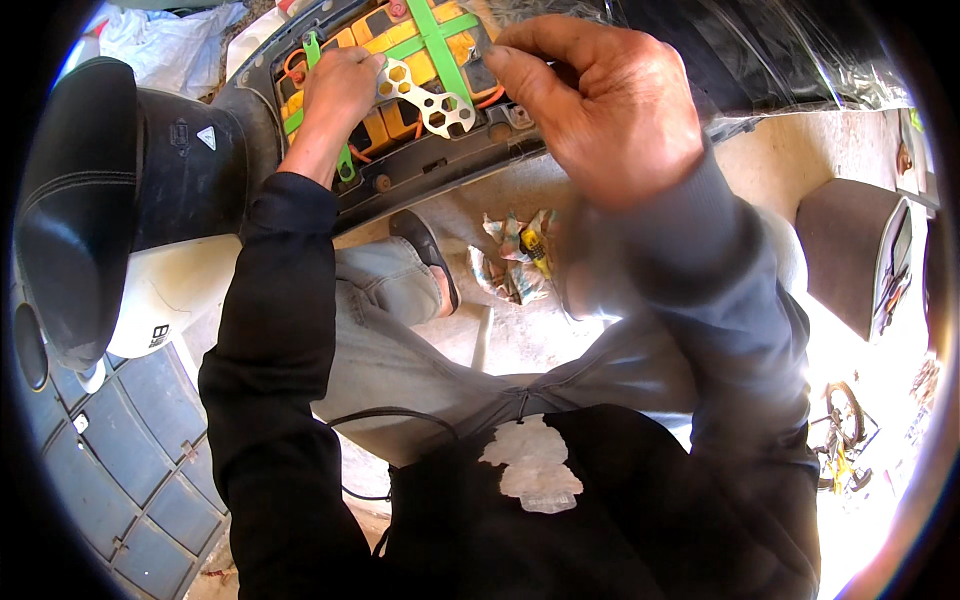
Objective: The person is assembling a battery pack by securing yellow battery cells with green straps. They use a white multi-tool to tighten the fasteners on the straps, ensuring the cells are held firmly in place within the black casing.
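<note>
Two hands (342,92) (630,110) flank one flat silver wrench (415,95).

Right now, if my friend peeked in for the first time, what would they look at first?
Probably the bright yellow blocks crossed by green straps, sitting in a dark-framed compartment at the top. Next might come the flat, pale metal wrench with its many holes, which the left hand seems to hold over those blocks. The right hand looks big too, raised at the upper right.
</note>
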`<action>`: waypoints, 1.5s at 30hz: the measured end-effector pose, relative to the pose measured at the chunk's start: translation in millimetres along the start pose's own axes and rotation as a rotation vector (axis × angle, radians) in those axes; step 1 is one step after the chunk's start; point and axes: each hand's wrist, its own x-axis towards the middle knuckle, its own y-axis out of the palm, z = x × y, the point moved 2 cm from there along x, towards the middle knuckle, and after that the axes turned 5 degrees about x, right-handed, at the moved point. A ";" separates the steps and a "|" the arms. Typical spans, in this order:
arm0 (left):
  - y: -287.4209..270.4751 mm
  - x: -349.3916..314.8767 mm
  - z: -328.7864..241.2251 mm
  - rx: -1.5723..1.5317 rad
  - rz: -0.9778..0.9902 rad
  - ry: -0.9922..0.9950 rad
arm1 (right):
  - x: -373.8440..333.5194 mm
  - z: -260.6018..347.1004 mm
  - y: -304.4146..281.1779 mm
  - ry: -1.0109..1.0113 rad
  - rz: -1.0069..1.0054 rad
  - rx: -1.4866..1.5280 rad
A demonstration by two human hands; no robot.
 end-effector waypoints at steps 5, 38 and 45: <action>-8.9 1.1 -19.3 0.013 0.091 -0.012 | 0.0 -0.8 0.8 0.012 -0.004 -0.033; 12.5 27.3 8.0 -0.272 0.194 0.194 | 0.5 -10.3 -7.2 0.109 0.136 -0.019; 19.7 20.7 0.4 -0.308 0.088 0.000 | 0.7 -5.8 -5.4 0.103 0.134 -0.020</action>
